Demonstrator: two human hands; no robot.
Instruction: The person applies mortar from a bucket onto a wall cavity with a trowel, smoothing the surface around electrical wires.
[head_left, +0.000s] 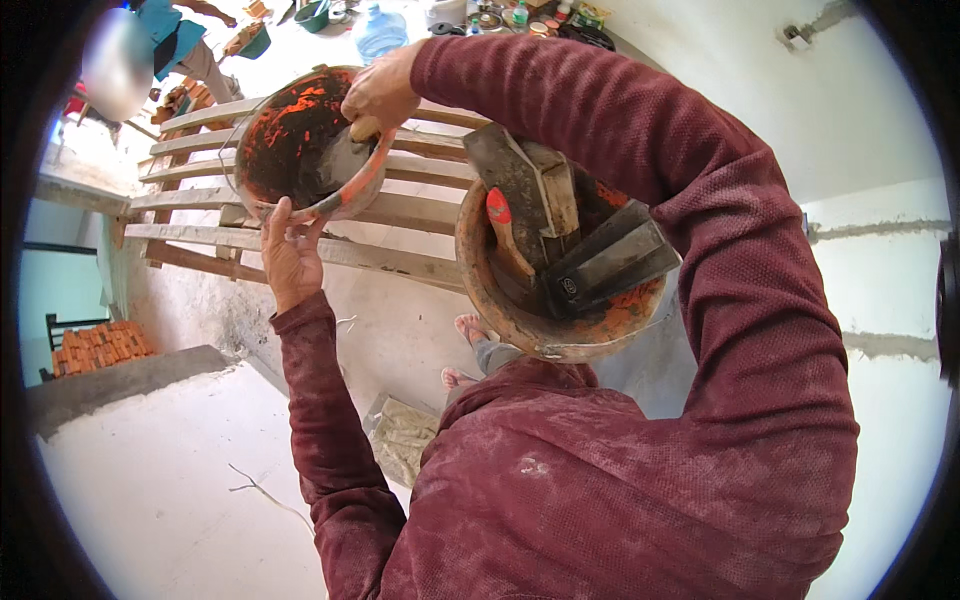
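Note:
A worn bucket point(258, 185) with orange patches inside is tilted in front of me, over the wooden slats. My left hand point(292, 258) is closed on its near rim, thumb up. From the far side my right hand point(382, 92) reaches into the bucket, wrapped round the wooden handle of a trowel point(345, 162). The grey trowel blade lies against the inner wall. Nearer to me and to the right stands a second bucket point(500, 325). It holds several plastering tools, among them a float point(610, 262) with a dark face and a tool with a red-tipped wooden handle point(512, 240).
A slatted wooden pallet or rack point(410, 212) stretches behind the buckets. Farther off are a large water bottle point(380, 32), a green tub point(313, 14) and assorted small items. A person point(185, 45) stands at the upper left. Stacked bricks point(100, 348) lie at the left, near a ledge point(130, 385).

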